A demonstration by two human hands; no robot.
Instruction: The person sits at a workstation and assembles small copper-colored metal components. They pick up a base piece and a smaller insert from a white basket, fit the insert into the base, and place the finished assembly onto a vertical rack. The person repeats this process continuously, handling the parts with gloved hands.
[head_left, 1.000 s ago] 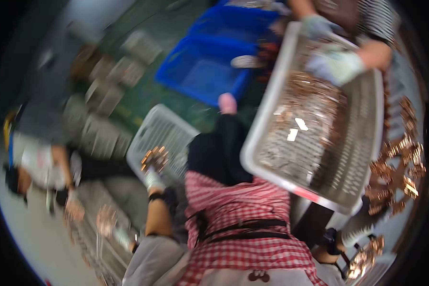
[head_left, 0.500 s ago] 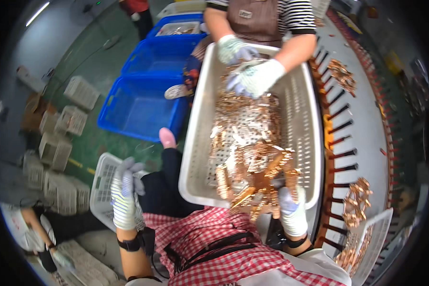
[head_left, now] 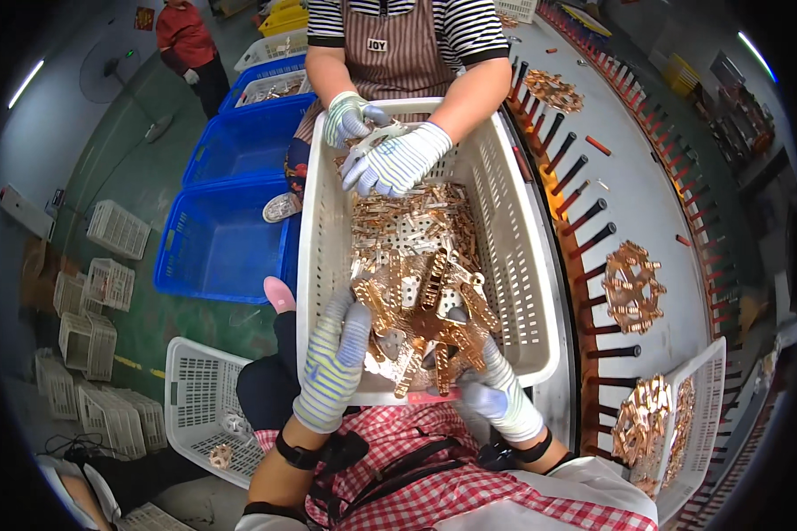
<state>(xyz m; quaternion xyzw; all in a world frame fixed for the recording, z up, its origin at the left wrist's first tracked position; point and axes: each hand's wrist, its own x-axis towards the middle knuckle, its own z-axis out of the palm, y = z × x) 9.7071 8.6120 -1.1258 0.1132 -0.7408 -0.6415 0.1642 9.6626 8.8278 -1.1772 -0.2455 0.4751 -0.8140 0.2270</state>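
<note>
Here my left hand [head_left: 332, 358], in a striped work glove, lies with fingers loosely spread on the near edge of the heap of copper-coloured stamped parts [head_left: 421, 292], touching them but not closed on any. My right hand [head_left: 496, 389], gloved too, reaches in from the near right corner with its fingers curled around a cluster of those parts. The heap lies in the near half of a white slatted crate [head_left: 514, 265] that sits in front of me, just beside the grey tabletop [head_left: 646, 203] with its row of dark pegs [head_left: 584, 217]. Across the crate a person in a striped shirt and brown apron has both gloved hands [head_left: 385, 150] in its far end, holding a pale flat piece. Blue bins [head_left: 221, 230] stand on the floor to my left.
</note>
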